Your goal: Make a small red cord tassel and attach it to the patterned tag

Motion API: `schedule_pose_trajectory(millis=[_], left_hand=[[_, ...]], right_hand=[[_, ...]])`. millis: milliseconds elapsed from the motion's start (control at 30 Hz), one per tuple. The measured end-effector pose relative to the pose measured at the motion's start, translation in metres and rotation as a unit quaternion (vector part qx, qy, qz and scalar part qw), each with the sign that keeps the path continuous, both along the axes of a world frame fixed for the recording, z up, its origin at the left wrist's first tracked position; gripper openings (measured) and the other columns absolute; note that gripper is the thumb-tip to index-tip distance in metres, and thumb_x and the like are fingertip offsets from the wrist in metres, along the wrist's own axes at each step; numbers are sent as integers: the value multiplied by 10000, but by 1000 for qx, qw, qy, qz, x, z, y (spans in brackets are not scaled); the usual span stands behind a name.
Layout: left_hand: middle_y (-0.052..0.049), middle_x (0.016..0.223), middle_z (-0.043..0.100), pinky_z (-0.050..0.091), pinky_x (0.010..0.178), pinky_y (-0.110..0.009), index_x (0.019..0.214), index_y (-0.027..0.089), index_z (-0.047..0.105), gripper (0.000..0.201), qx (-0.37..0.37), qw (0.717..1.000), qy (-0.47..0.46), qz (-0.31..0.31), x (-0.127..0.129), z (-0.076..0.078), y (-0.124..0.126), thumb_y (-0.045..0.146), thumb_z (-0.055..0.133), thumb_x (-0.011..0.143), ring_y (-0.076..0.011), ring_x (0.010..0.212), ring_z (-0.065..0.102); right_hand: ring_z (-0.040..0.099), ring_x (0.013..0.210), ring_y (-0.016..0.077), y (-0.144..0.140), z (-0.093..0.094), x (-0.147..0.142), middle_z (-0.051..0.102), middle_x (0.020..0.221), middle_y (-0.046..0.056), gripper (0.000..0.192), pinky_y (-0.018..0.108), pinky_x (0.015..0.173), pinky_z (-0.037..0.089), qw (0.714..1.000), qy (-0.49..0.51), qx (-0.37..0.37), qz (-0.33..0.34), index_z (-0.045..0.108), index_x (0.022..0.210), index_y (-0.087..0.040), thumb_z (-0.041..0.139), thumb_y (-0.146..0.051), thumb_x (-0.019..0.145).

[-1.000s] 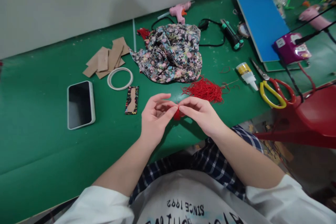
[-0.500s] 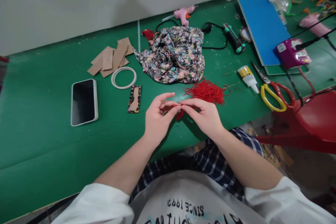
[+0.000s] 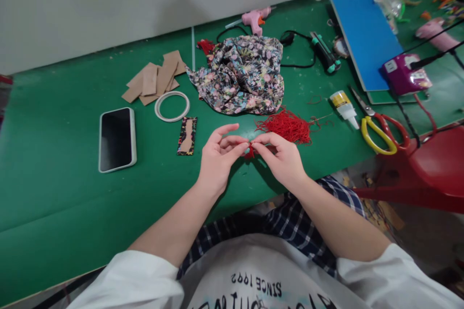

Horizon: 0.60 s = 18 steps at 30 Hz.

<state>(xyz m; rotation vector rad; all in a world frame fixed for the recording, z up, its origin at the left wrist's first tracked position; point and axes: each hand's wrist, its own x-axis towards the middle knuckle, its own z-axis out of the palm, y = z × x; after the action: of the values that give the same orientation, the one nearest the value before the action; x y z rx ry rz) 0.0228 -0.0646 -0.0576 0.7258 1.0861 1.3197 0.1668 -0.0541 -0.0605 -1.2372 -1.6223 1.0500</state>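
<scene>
My left hand (image 3: 217, 158) and my right hand (image 3: 282, 159) meet fingertip to fingertip over the green table (image 3: 54, 178), both pinching a small bunch of red thread (image 3: 249, 152). Most of that bunch is hidden by my fingers. Just behind my right hand lies a loose pile of red thread (image 3: 286, 126). Further back sits a crumpled piece of floral fabric (image 3: 241, 75).
A phone (image 3: 116, 139) lies face up to the left, with a fabric-wrapped card strip (image 3: 187, 135), a tape ring (image 3: 172, 106) and cardboard pieces (image 3: 154, 79) nearby. To the right are a glue bottle (image 3: 343, 106), scissors (image 3: 379, 128), a blue board (image 3: 364, 34), a pink glue gun (image 3: 255, 18) and a red stool (image 3: 431, 164).
My hands stay joined on the red thread while the fingers shift slightly. The camera view has drifted a little, moving everything slightly right and down.
</scene>
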Motion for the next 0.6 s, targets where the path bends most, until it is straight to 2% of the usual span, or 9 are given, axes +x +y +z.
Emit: schedule_pose_trajectory(millis=[333, 467, 600], left_hand=[[21, 769, 652, 505, 685, -193, 959, 192, 577, 333, 3, 999, -30, 11, 0, -1, 1, 169, 723, 660, -100, 746, 643], [27, 777, 651, 506, 692, -199, 989, 199, 557, 389, -5, 999, -43, 6, 0, -1, 2, 154, 730, 643, -91, 711, 641], [9, 852, 660, 509, 670, -200, 1083, 217, 503, 508, -17, 998, -55, -6, -1, 0, 3, 141, 730, 635, -86, 689, 637]], right_hand=[[621, 752, 108, -1, -5, 0, 681, 822, -13, 76, 224, 668, 495, 998, -46, 52, 8, 625, 838, -224, 558, -255, 819], [625, 755, 111, -2, -5, -1, 687, 815, -15, 74, 239, 704, 490, 994, -65, 89, 12, 627, 831, -224, 555, -241, 823], [629, 727, 103, -4, -4, -2, 690, 805, -20, 74, 234, 693, 496, 994, -59, 94, -2, 627, 826, -224, 554, -225, 823]])
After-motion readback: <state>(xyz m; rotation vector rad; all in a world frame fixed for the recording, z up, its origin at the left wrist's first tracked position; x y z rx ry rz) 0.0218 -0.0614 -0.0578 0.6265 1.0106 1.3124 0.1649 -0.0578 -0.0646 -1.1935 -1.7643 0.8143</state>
